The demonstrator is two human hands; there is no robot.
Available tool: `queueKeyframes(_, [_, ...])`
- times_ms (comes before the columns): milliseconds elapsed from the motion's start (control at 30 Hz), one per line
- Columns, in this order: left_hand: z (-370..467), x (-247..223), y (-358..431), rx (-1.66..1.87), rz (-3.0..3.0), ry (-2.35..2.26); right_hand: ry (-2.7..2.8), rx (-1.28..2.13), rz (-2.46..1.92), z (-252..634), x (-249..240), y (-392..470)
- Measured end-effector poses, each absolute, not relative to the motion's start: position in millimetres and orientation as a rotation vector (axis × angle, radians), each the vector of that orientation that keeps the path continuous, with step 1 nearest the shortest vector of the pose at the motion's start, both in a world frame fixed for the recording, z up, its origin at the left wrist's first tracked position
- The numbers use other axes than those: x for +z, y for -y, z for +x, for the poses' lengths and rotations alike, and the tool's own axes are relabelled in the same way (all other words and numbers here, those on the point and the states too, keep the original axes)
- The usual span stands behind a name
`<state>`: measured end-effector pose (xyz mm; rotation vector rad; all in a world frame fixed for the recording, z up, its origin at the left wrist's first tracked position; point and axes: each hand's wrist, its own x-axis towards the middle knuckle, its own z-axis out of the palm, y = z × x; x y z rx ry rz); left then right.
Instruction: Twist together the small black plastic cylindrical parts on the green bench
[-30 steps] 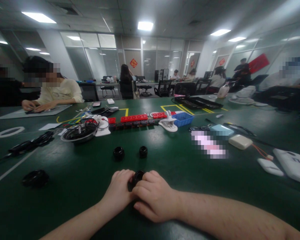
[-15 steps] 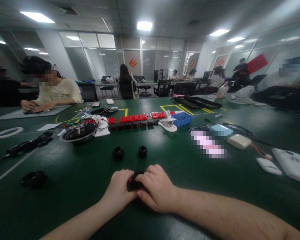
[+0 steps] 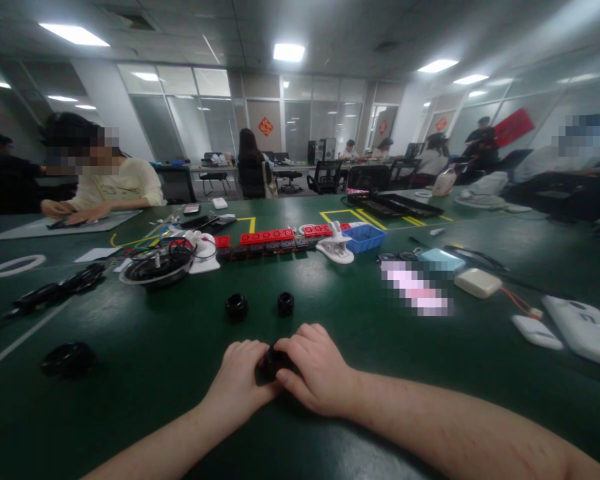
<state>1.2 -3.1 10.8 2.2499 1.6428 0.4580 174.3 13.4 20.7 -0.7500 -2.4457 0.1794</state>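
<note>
A broad green tabletop (image 3: 155, 347) with a matte sheen carries the work, as a person's bare hands meet near its front edge. The left hand (image 3: 240, 377) and right hand (image 3: 320, 373) both grip a small, round, glossy black part (image 3: 275, 363) between them, left fingers curled along one side, right thumb and fingers closed on the other; whether its underside touches the surface cannot be told. A wider black ring-shaped piece (image 3: 73, 367) lies well apart to the left, two compact black rounded pieces (image 3: 237, 306) (image 3: 285, 304) just beyond the knuckles. Good handling likely calls for a firm left hold, right fingertips set squarely on the rim, even pressure from both sides to prevent tilting, and a lighter touch, since the slick finish could slip.
</note>
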Motion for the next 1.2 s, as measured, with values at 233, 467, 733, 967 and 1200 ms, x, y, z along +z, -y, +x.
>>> queueKeyframes(233, [3.4,13.0,3.5,0.467,2.267,-1.607,2.435,0.194,-0.793,174.4,21.6,-14.7])
queueKeyframes(467, [4.0,13.0,5.0,0.464,2.280,-1.584,2.445,0.193,-0.822,173.2,21.0,-15.4])
queueKeyframes(733, [4.1,15.3,5.5,0.463,2.258,-1.567,2.460,0.193,-0.812,173.4,21.0,-15.0])
queueKeyframes(967, [5.0,14.9,5.9,0.434,2.264,-1.573,2.471,0.184,-0.810,172.2,22.9,-12.2])
queueKeyframes(1200, [4.3,14.0,5.7,0.445,2.272,-1.556,2.502,0.202,-0.796,171.1,25.4,-7.0])
